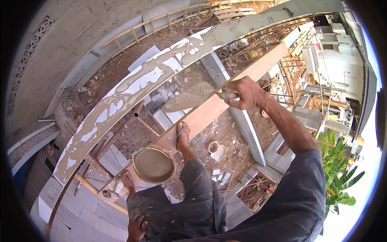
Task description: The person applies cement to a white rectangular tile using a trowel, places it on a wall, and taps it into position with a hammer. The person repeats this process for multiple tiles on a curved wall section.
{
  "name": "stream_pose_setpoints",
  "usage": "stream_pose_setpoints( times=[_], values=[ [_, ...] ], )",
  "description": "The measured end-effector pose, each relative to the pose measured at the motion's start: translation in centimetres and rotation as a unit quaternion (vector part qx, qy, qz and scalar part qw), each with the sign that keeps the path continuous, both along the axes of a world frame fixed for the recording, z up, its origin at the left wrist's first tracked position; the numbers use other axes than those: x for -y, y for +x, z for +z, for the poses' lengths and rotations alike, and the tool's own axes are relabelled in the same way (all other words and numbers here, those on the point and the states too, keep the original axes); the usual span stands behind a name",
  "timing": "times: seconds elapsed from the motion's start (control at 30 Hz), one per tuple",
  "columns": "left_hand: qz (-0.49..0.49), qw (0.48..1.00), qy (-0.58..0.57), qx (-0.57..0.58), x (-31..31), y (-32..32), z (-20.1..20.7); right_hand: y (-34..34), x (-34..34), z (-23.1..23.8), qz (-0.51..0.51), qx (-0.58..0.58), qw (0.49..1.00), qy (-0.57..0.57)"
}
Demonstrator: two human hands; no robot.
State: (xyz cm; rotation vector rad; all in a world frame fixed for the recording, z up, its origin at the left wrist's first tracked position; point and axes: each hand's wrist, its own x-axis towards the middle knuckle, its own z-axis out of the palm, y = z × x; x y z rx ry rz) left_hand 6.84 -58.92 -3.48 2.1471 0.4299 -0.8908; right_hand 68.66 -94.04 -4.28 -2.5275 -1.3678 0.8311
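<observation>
A dark short-sleeved shirt (284,197) tops pale-flecked dark shorts (195,201) and strapped sandals (183,130).

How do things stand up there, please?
Right hand gripping trowel; left hand by thigh. Wall top mortared, white patches showing. Mortar bucket on plank between feet.

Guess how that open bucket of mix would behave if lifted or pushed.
The bucket would probably feel heavy, given its broad pool of mix. A jolt might spill some, since its top is open. Pushed, it could topple off the narrow plank.
</observation>
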Motion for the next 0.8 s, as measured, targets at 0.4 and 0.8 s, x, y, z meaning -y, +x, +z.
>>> stream_pose_setpoints(
  times=[0.4, 0.8],
  values=[
    [0.09, 0.992, 0.056, -0.064, 7.8, 2.6, 1.1, 20.9, 5.4, 1.3, 0.044, 0.362, 0.92, -0.142],
    [0.208, 0.974, -0.011, -0.091, 7.0, 4.6, 1.3, 8.1, 6.7, -20.0, -0.376, 0.39, 0.811, 0.22]
  ],
)
